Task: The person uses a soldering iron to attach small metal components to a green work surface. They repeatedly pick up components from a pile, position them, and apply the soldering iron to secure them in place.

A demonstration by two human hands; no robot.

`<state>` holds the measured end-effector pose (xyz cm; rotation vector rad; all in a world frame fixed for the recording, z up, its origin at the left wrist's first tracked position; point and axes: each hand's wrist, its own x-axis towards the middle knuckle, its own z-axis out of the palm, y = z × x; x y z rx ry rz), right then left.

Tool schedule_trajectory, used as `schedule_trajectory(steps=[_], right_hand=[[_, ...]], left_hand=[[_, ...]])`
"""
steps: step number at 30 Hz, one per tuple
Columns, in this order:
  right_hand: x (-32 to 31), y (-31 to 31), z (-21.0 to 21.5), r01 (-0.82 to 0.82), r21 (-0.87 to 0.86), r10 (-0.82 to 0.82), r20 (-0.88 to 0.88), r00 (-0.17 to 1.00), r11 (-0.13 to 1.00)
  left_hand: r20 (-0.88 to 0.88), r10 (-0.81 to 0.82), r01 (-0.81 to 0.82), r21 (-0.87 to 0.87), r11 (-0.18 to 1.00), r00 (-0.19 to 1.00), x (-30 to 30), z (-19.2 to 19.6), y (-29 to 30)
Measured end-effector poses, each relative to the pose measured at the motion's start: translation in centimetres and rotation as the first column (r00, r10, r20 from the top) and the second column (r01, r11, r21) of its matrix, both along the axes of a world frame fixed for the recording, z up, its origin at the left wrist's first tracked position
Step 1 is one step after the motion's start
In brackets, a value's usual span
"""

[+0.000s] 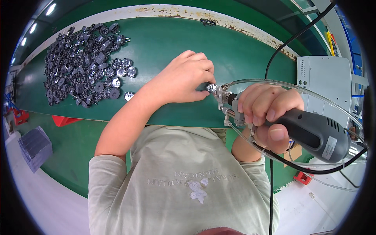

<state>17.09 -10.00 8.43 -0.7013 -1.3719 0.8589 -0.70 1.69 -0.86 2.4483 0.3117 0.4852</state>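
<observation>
Pale shirt (184, 176) above green worktable (164, 43)

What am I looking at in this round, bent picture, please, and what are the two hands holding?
The picture comes from a wide camera on a person's head, looking down, so straight edges curve. The left hand pinches a small metal part on the green bench top. The right hand grips a dark powered hand tool with clear tubing and a black cable, its tip at that part. A heap of similar dark parts lies at the left, a pale grey box at the right.
</observation>
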Motion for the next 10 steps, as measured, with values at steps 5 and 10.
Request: schedule_trajectory(steps=[5, 10], right_hand=[[-1.18, 0.0, 0.0, 0.071, -0.062, -0.064, 0.105, 0.992, 0.996], [-0.73, 0.7, 0.26, 0.085, -0.102, -0.053, 0.278, 0.959, 0.991]], left_hand=[[-0.051, -0.008, 0.008, 0.006, 1.0, 0.999, 0.04, -0.21, -0.34], [-0.015, -0.015, 0.016, 0.044, 0.999, 1.0, 0.25, -0.26, 0.15]])
